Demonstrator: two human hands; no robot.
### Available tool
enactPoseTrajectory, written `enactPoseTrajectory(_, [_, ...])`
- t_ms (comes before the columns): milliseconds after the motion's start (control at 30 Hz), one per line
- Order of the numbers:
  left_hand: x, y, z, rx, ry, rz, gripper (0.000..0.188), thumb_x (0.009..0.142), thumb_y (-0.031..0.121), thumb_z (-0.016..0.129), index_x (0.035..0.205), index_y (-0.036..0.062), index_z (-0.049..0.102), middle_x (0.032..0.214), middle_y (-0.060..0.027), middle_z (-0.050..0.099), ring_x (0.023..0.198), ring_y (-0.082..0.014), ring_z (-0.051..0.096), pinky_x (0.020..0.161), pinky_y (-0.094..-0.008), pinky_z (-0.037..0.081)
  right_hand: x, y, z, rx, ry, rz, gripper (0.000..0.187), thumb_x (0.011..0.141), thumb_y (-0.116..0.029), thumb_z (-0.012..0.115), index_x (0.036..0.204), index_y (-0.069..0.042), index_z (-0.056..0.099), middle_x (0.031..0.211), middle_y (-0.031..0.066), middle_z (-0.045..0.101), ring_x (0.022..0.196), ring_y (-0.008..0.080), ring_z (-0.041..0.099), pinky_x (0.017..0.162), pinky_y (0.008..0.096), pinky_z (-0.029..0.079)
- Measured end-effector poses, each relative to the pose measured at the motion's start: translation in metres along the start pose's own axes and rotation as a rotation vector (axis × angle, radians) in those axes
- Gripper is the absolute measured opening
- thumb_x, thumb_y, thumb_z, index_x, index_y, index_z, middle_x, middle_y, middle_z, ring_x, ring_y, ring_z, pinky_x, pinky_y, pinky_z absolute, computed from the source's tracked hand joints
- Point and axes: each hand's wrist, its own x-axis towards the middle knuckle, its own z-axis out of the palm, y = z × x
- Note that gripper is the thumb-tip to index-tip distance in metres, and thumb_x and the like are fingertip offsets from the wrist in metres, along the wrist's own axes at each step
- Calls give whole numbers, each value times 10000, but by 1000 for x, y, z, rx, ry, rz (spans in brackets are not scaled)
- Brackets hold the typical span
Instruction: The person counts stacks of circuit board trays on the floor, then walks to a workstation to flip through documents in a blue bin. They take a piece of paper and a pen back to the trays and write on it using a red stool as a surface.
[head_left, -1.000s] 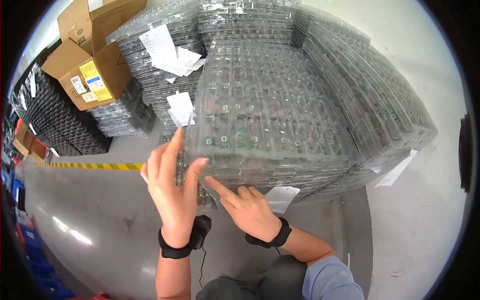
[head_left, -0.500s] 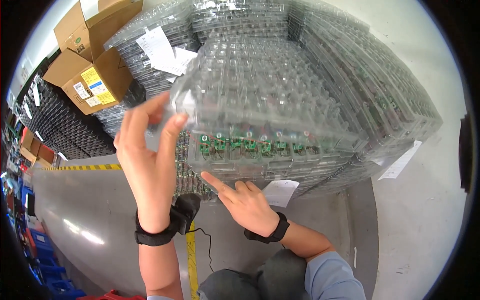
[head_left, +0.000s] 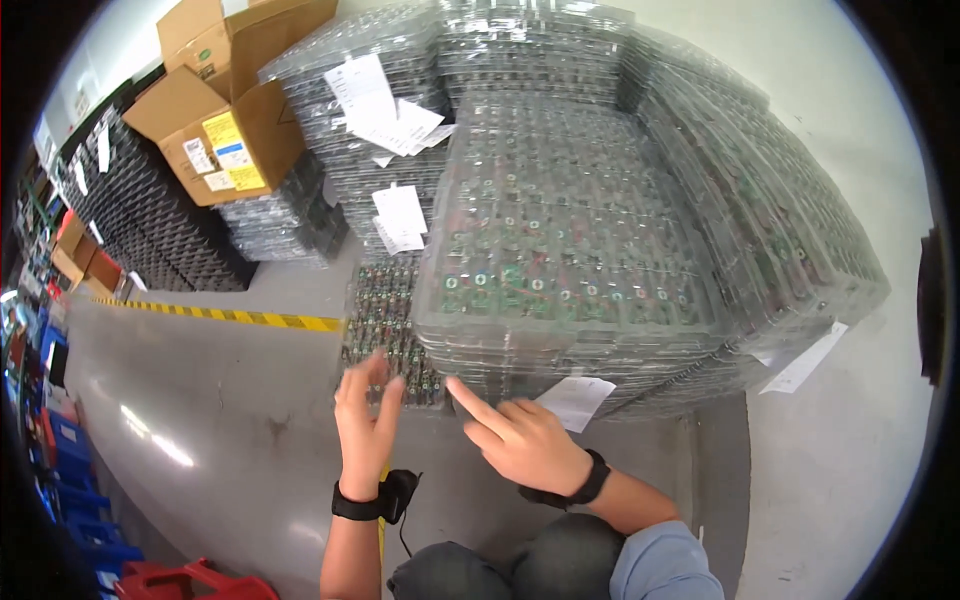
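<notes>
A stack of clear plastic trays stands in front of me, its top layer lying flat. Small green circuit boards show through it in rows. My left hand, slightly blurred, hovers near the stack's front left corner with thumb and fingers apart, holding nothing. Behind it a low tray of boards lies beside the stack. My right hand is at the stack's front, index finger stretched toward the corner and the other fingers loosely curled. Whether that fingertip touches the tray edge I cannot tell.
More tray stacks rise behind and to the right. An open cardboard box sits on trays at the back left, with black trays further left. Paper sheets hang from the stacks. Yellow-black tape crosses the floor.
My left hand has let go of the raised clear tray and come down toward me. That tray now lies flat on the stack. My right hand keeps its pointing pose near the corner.
</notes>
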Motion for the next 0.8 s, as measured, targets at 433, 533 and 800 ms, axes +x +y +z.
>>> enactPoseTrajectory(433, [-184,-268,40,-792,-203,-1325,648,836,419,590,1275,-23,411,1263,-199,480,1169,-272,472,984,-386,348,-224,29,54,247,-805,620,110,806,-169,537,830,-69,576,742,129,617,682,346,585,604,424,464])
enactPoseTrajectory(533, [-172,-300,82,-955,34,-1370,775,829,493,572,1336,-26,298,1376,-204,333,1260,-287,348,1021,-382,295,-229,22,68,329,-879,714,115,811,-172,540,833,-66,579,735,132,615,669,346,586,598,424,466])
enactPoseTrajectory(800, [-121,-344,125,-1273,505,-1251,771,705,605,655,1235,94,427,1251,-99,426,1117,-246,411,919,-357,323,-244,24,73,237,-751,867,98,816,-150,550,823,-56,575,728,121,630,673,289,617,589,390,477])
